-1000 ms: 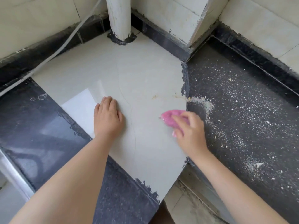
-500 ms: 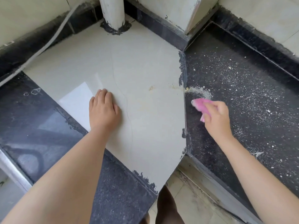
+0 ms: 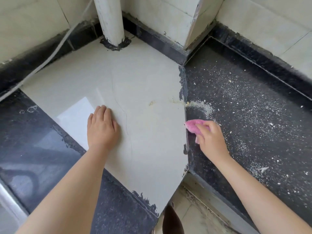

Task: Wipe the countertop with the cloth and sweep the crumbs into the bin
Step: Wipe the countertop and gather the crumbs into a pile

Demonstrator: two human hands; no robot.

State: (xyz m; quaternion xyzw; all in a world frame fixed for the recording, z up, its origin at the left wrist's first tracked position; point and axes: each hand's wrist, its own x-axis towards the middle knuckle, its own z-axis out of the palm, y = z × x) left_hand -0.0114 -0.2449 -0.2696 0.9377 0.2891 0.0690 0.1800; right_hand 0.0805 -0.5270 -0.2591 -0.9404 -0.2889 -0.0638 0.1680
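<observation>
Right fingers point(image 3: 205, 127) curled over a pink cloth point(image 3: 194, 126), holding it against the dark speckled countertop point(image 3: 253, 132). Right hand point(image 3: 211, 141) just right of the seam where the dark slab meets the pale tile panel point(image 3: 143, 81). Cloth touching the dark slab beside that seam, its left tip almost at the edge of the pale panel. Small heap of crumbs point(image 3: 200, 106) just behind the cloth, near the same seam. Finer crumbs scattered over the dark slab farther right of the cloth.

Left fingers point(image 3: 99, 112) straight and together, lying flat on the pale panel, gripping nothing. Left hand point(image 3: 101, 127) well left of the cloth, palm down. White pipe point(image 3: 110, 21) standing upright at the far corner of the pale panel, well behind the cloth. Thin cable point(image 3: 50, 58) running along the wall, far left of the cloth.
</observation>
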